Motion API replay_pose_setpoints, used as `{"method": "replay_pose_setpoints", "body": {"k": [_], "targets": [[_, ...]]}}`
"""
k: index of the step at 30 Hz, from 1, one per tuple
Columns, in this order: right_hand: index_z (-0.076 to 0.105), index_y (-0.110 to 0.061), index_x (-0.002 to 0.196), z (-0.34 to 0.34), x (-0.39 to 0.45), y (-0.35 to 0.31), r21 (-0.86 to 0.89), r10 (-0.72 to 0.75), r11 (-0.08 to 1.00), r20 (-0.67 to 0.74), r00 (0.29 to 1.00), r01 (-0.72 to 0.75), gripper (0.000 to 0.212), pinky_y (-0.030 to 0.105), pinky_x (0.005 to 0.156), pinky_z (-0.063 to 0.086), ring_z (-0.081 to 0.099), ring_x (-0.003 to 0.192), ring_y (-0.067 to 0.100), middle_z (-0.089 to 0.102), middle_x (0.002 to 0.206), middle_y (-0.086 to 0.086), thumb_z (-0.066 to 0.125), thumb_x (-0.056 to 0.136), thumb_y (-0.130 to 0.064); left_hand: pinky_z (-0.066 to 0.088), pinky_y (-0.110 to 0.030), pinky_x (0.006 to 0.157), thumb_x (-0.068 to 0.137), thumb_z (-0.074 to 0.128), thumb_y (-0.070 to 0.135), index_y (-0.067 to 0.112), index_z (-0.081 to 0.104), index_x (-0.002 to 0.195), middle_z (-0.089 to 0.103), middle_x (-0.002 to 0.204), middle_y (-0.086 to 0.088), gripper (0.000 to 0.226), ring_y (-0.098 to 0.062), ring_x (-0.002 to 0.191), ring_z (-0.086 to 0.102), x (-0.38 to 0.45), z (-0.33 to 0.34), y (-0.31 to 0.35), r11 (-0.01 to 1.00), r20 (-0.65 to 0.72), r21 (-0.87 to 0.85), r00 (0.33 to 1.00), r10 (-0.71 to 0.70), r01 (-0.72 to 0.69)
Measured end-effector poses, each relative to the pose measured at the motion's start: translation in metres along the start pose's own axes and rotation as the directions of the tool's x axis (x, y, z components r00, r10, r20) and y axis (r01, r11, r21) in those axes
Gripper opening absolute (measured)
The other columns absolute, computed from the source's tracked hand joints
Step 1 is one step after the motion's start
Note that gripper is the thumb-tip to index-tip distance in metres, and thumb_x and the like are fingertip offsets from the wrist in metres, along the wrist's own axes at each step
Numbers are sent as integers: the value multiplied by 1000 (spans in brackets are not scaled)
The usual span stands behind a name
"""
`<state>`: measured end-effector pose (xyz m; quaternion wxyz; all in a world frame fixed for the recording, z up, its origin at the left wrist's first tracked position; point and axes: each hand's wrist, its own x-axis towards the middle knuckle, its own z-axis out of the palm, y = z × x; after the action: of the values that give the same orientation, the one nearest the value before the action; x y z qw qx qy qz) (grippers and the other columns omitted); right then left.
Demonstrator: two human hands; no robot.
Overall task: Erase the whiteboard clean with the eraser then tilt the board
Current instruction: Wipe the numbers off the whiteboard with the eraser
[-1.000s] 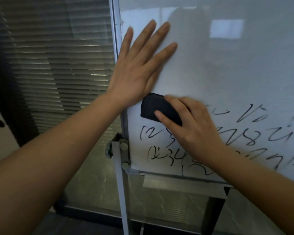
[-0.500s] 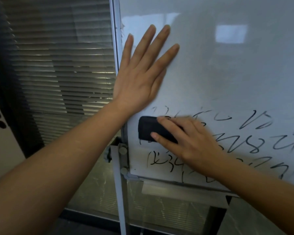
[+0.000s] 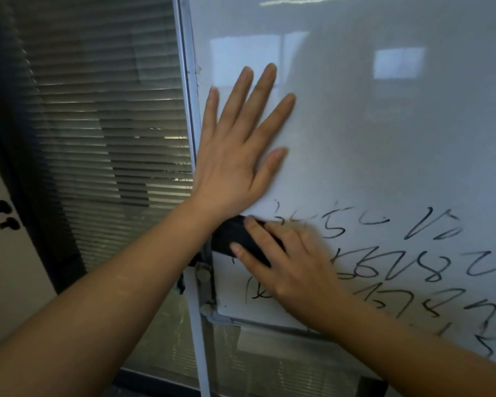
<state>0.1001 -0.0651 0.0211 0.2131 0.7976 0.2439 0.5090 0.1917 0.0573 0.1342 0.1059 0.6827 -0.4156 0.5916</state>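
Eraser [image 3: 242, 237] pressed to whiteboard [image 3: 384, 138] under right hand [image 3: 295, 270].

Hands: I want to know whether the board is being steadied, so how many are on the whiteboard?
2. The left hand lies flat near the whiteboard's left edge; the right hand presses the black eraser just below it.

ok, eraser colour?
Black. The eraser shows best in the head view, pressed to the whiteboard under the right hand.

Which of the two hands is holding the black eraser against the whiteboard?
The right hand, fingers curled over the black rectangular eraser near the white glossy whiteboard's left edge. The left hand lies flat and empty above it.
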Motion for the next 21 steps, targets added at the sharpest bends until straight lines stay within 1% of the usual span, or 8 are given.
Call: {"method": "replay_pose_setpoints", "body": {"k": [3, 5, 8, 11, 13, 16, 19, 21], "targets": [[64, -18, 124, -4, -13, 14, 5, -1, 1000, 3, 1000, 1, 37, 41, 85, 36, 48, 105, 32, 58, 127, 21, 40, 95, -13, 6, -52, 119, 103, 32, 28, 12, 33, 150, 28, 156, -23, 49, -42, 145, 20, -18, 5, 0, 999, 20, 45, 1000, 11, -12], [65, -16, 123, -11, -21, 31, -3, 21, 1000, -22, 1000, -21, 34, 42, 83, 35, 46, 105, 33, 56, 128, 24, 50, 92, -12, 9, -52, 120, 103, 34, 22, 11, 32, 150, 28, 156, -22, 48, -40, 145, 20, -34, 6, -3, 999, 27, 53, 1000, -10, 8], [67, -14, 120, -22, -23, 57, -31, 137, 990, -98, 986, -140, 41, 45, 75, 42, 51, 100, 36, 59, 124, 26, 70, 80, -7, 11, -49, 121, 103, 36, 17, 9, 30, 150, 29, 156, -21, 48, -39, 145, 21, -51, 8, -5, 997, 8, 48, 998, -65, 64], [68, -18, 118, -29, -16, 70, -76, 264, 956, -185, 947, -282, 38, 42, 70, 41, 48, 96, 34, 61, 123, 21, 69, 81, -8, 13, -47, 121, 105, 32, 17, 8, 30, 149, 31, 155, -20, 45, -37, 145, 23, -56, 11, 2, 992, -29, 50, 993, -111, 112], [68, -18, 118, -26, -16, 66, -80, 289, 947, -216, 933, -312, 39, 41, 71, 38, 45, 95, 33, 61, 123, 21, 69, 81, -7, 13, -46, 121, 105, 31, 17, 6, 34, 147, 32, 154, -20, 44, -36, 145, 24, -56, 14, 9, 990, -46, 38, 989, -138, 139], [66, -14, 121, -14, -24, 44, -35, 227, 972, -145, 963, -234, 41, 43, 78, 38, 46, 101, 35, 59, 124, 26, 70, 80, -7, 14, -45, 120, 101, 39, 6, 3, 39, 145, 34, 153, -19, 44, -36, 144, 25, -55, 15, 12, 990, -51, -3, 988, -144, 144], [65, -15, 121, -6, -36, 25, -11, 69, 997, -27, 997, -70, 36, 42, 80, 44, 48, 103, 33, 60, 124, 24, 58, 86, -13, 12, -39, 121, 90, 44, -17, 1, 38, 144, 32, 152, -13, 57, -32, 145, 24, -57, 11, 4, 977, -45, -121, 983, -180, 174], [63, -17, 123, -5, -40, 22, 4, 7, 1000, 11, 1000, -7, 35, 41, 81, 44, 49, 104, 31, 59, 126, 21, 47, 93, -13, 13, -36, 121, 89, 41, -22, 1, 35, 144, 30, 152, -8, 61, -27, 145, 24, -58, 8, -2, 969, -40, -171, 981, -189, 179]]}}
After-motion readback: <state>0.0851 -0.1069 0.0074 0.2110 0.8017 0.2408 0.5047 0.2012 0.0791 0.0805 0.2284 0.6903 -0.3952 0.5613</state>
